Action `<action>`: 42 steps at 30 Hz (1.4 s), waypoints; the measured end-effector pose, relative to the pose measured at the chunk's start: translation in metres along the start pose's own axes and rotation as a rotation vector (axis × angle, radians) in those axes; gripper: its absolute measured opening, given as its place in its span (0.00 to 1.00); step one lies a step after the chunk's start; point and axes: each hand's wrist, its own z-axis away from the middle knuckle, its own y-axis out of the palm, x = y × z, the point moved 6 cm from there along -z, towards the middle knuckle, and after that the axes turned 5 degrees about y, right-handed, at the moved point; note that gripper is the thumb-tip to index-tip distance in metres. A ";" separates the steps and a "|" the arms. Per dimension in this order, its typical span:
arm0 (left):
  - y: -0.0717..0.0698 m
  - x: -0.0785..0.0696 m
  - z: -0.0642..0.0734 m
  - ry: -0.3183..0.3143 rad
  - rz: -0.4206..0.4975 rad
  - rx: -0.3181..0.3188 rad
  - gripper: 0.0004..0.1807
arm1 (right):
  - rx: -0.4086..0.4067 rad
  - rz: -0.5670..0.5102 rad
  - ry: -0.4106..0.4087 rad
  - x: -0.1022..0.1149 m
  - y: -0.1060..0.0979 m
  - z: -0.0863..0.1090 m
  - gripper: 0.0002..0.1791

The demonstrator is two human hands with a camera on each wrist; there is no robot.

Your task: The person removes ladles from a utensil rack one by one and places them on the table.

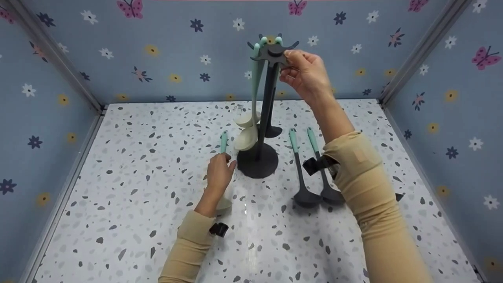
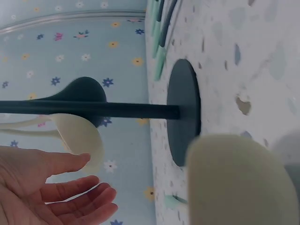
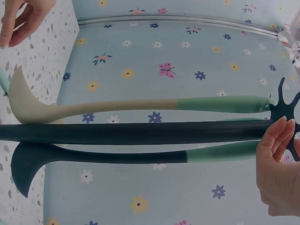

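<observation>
A dark utensil stand point(image 1: 257, 165) with a round base and hooked top stands in the middle. Thumb and fingers of my right hand point(image 1: 308, 74) pinch one of its top hooks, as the right wrist view also shows. Cream ladles point(image 1: 246, 138) and a black ladle point(image 3: 126, 156) with green handle ends hang from it. My left hand point(image 1: 220, 173) is left of the base with loosely bent fingers, nothing between them in the left wrist view. Below it lies a cream ladle point(image 2: 243, 183), its green handle point(image 1: 224, 141) showing beyond the fingers and its middle hidden.
Two black ladles with green handles, one nearer the stand point(image 1: 306, 198) and one beside it point(image 1: 332, 195), lie at the right. Another dark piece point(image 1: 399, 196) peeks out past the right sleeve. Flowered panels point(image 1: 177, 51) enclose the speckled tabletop point(image 1: 137, 177) at the back and sides.
</observation>
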 end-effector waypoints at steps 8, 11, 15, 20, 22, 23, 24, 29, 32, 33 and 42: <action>-0.005 -0.025 -0.005 0.138 0.179 -0.129 0.09 | 0.005 0.003 -0.003 0.000 -0.001 0.000 0.07; -0.005 -0.031 -0.009 0.159 0.255 -0.150 0.11 | 0.009 0.002 -0.001 -0.001 -0.001 0.000 0.07; -0.003 -0.036 -0.014 0.184 0.345 -0.179 0.13 | 0.010 0.003 -0.002 -0.001 -0.001 0.000 0.07; -0.004 -0.044 -0.021 0.251 0.423 -0.233 0.16 | 0.006 0.007 -0.008 0.000 -0.001 0.000 0.07; -0.005 -0.048 -0.025 0.280 0.446 -0.248 0.17 | 0.005 0.008 -0.008 0.000 -0.001 0.000 0.07; -0.006 -0.049 -0.026 0.294 0.458 -0.252 0.17 | 0.004 0.007 -0.007 0.000 -0.001 0.000 0.07; -0.006 -0.051 -0.028 0.307 0.476 -0.256 0.18 | 0.003 0.007 -0.006 0.000 -0.001 0.000 0.07; -0.007 -0.061 -0.037 0.337 0.566 -0.260 0.18 | 0.000 0.012 -0.008 -0.001 -0.001 0.000 0.08; -0.008 -0.065 -0.042 0.338 0.593 -0.263 0.19 | 0.002 0.014 -0.014 -0.001 -0.001 0.001 0.08; -0.008 -0.066 -0.044 0.336 0.596 -0.263 0.19 | 0.004 0.015 -0.015 -0.001 -0.001 0.001 0.08; -0.008 -0.076 -0.056 0.392 0.652 -0.270 0.20 | 0.016 0.010 -0.021 -0.001 -0.001 0.001 0.08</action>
